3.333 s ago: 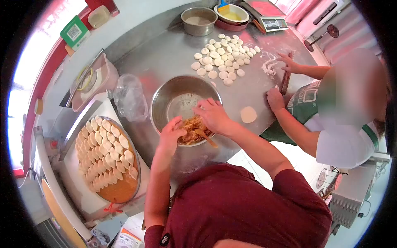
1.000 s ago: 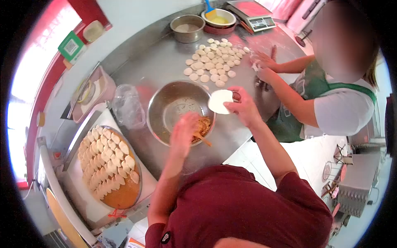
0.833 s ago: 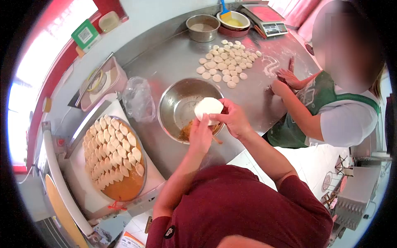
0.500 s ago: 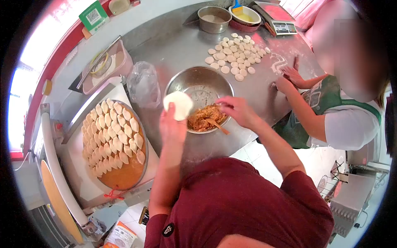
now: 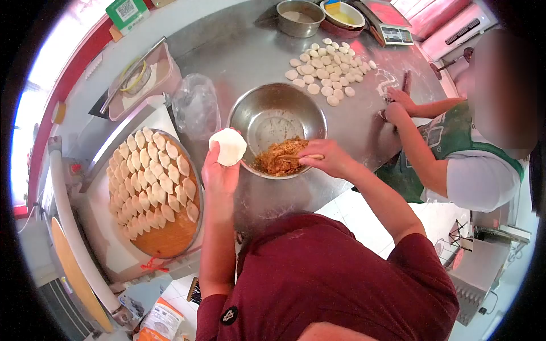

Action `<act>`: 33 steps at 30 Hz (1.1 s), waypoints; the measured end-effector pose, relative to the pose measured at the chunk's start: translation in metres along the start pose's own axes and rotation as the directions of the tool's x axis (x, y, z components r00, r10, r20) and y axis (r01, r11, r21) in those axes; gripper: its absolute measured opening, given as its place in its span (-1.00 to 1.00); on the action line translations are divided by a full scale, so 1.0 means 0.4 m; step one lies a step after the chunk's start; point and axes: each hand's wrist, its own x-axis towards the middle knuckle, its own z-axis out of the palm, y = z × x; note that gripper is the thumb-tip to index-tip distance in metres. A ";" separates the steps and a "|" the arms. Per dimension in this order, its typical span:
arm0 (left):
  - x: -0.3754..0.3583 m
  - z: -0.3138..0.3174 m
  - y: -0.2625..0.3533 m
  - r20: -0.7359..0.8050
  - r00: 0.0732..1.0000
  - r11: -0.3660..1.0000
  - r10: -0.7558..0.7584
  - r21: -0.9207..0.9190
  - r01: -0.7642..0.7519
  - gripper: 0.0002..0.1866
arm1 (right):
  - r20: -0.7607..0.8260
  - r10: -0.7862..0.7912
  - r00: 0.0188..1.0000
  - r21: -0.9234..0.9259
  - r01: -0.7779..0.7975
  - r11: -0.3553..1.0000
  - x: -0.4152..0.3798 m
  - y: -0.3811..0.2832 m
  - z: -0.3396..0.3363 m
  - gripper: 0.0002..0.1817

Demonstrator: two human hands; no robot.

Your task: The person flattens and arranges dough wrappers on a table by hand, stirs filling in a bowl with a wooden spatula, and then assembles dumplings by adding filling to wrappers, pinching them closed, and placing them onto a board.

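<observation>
A round white dumpling wrapper [image 5: 228,146] rests on the fingers of my left hand [image 5: 220,177], with the thumb over its edge. My right hand [image 5: 331,160] grips the handle of a wooden spoon [image 5: 291,157], whose far end sits in reddish-brown minced filling [image 5: 274,154]. The filling lies on the near side of a large steel bowl [image 5: 277,92]. Left of my left hand, many folded dumplings [image 5: 149,181] stand in rows on a round wooden board [image 5: 165,241].
Small dough pieces [image 5: 327,74] lie scattered on the steel table [image 5: 239,62]. A co-worker's hands [image 5: 401,105] are by a rolling pin [image 5: 407,82] on the right. A plastic bag [image 5: 196,105], a flour bin [image 5: 165,85], a pot [image 5: 300,27] and a scale [image 5: 392,35] stand around.
My right hand has taken hold of the wooden spoon, which lay in the filling before. My left hand has shifted slightly left with the wrapper.
</observation>
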 end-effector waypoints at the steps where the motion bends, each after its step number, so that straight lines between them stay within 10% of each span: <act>1: 0.001 -0.004 0.004 -0.018 1.000 1.000 -0.008 0.007 0.008 -0.59 | 0.006 0.010 1.000 0.013 -0.010 1.000 0.011 -0.011 0.002 -0.74; 15: 0.019 -0.025 -0.008 -0.084 0.996 0.999 -0.030 -0.020 0.028 -0.62 | 0.106 0.158 0.982 0.232 -0.179 0.956 0.078 0.036 0.054 -0.74; 21: 0.029 -0.030 -0.017 -0.067 0.998 0.999 -0.022 -0.026 0.020 -0.62 | 0.255 0.360 0.897 0.521 -0.441 0.730 0.071 0.078 0.050 -0.78; 33: 0.049 -0.032 -0.021 -0.062 0.998 0.996 -0.018 -0.088 0.013 -0.51 | 0.342 0.401 0.850 0.890 -0.430 0.151 0.084 0.119 0.027 -0.74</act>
